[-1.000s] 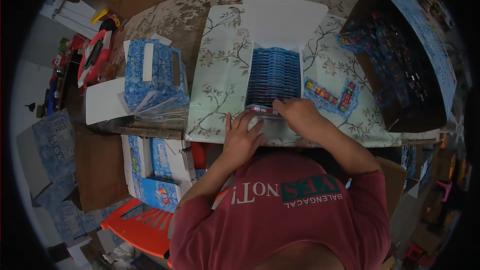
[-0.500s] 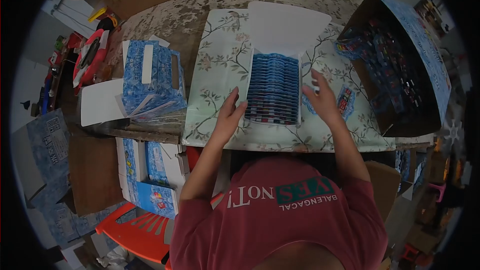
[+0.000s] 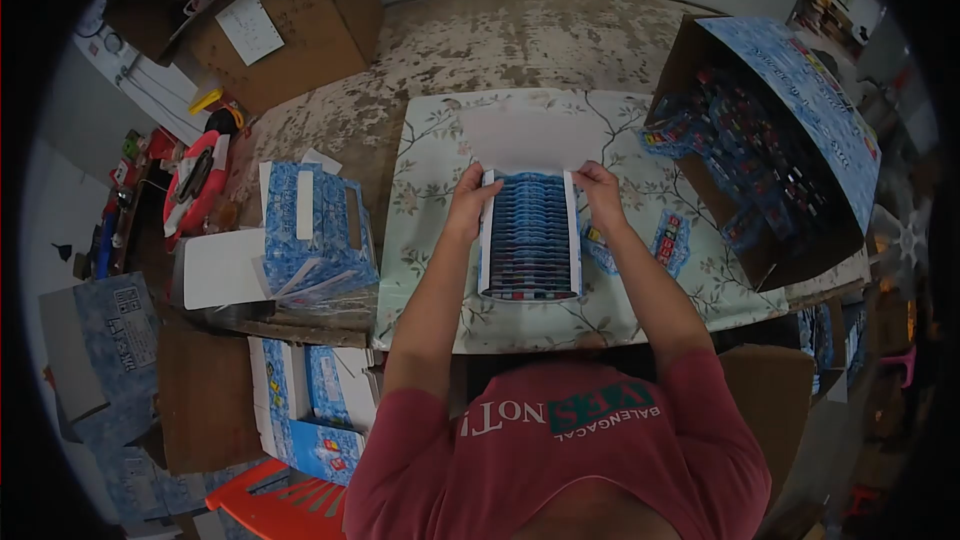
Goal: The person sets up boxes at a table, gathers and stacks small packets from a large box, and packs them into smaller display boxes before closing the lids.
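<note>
A white-lined cardboard box (image 3: 487, 250) lies on the flowered cloth in front of me, its white lid (image 3: 540, 135) raised at the far side. Inside stand several blue packs (image 3: 533, 235) in one tight row. My left hand (image 3: 470, 205) pinches the far left corner of the box, thumb on the inner edge. At the opposite far corner, my right hand (image 3: 601, 198) grips the right side wall. Just right of the box lie loose blue packs (image 3: 671, 243), one partly hidden by my right forearm.
A large carton (image 3: 735, 245) tipped open at right holds many loose packs. Flattened blue boxes (image 3: 320, 225) are stacked at left. Farther back are a brown carton (image 3: 300, 35) and a red basket (image 3: 190, 190). An orange chair (image 3: 285, 510) stands below the table edge.
Both hands, apart from the box before, have moved in and taken hold of its far corners. The lid now leans differently, and the camera view has tilted up.
</note>
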Available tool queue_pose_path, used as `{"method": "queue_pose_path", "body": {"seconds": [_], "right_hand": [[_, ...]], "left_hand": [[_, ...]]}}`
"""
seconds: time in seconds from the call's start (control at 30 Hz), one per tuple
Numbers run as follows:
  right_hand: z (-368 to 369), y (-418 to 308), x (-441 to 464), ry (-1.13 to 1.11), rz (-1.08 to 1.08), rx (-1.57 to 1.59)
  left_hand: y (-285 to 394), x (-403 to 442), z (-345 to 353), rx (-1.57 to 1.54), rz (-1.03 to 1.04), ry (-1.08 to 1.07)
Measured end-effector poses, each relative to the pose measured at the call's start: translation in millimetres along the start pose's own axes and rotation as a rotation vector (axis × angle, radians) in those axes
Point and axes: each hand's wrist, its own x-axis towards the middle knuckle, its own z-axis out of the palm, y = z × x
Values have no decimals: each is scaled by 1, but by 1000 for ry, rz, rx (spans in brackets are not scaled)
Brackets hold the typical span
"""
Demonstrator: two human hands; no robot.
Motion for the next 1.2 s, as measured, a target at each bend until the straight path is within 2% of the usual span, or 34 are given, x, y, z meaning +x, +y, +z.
{"method": "queue_pose_path", "body": {"seconds": [0.07, 0.13, 0.23, 0.27, 0.3, 0.33, 0.4, 0.43, 0.5, 0.63, 0.7, 0.77, 0.9, 1.0, 1.2], "right_hand": [[-6, -3, -1, 21, 0, -63], [-11, -9, -5, -126, -283, -340], [-18, -18, -21, -247, -377, -647], [-16, -25, -31, -310, -446, -807], [-13, -35, -46, -320, -440, -805], [-9, -46, -65, -411, -470, -881], [-4, -59, -98, -502, -495, -953], [-3, -62, -115, -534, -515, -1028], [0, -61, -132, -572, -518, -1097], [5, -52, -147, -498, -589, -1117], [7, -45, -148, -463, -619, -1141], [8, -38, -149, -406, -785, -1140], [11, -36, -147, -345, -815, -1143], [11, -39, -148, -337, -760, -1091], [10, -28, -166, -309, -850, -1110]], "left_hand": [[-8, 9, -12, -217, -188, 125], [-17, 8, -23, -224, -112, 101], [-23, 0, -40, -217, -9, 35], [-13, -8, -38, 41, 49, -1], [-5, -18, -36, 298, 106, -36], [1, -29, -39, 295, 101, -27], [10, -59, -43, 693, 225, -307], [23, -81, -30, 691, 214, -307], [52, -121, 3, 1240, 241, -438], [45, -147, 11, 1361, 312, -421], [45, -146, 13, 1541, 428, -502], [39, -147, 15, 1548, 509, -496], [34, -142, 13, 1552, 712, -455], [34, -140, 13, 1543, 750, -442], [30, -157, 9, 1443, 728, -440]]}}
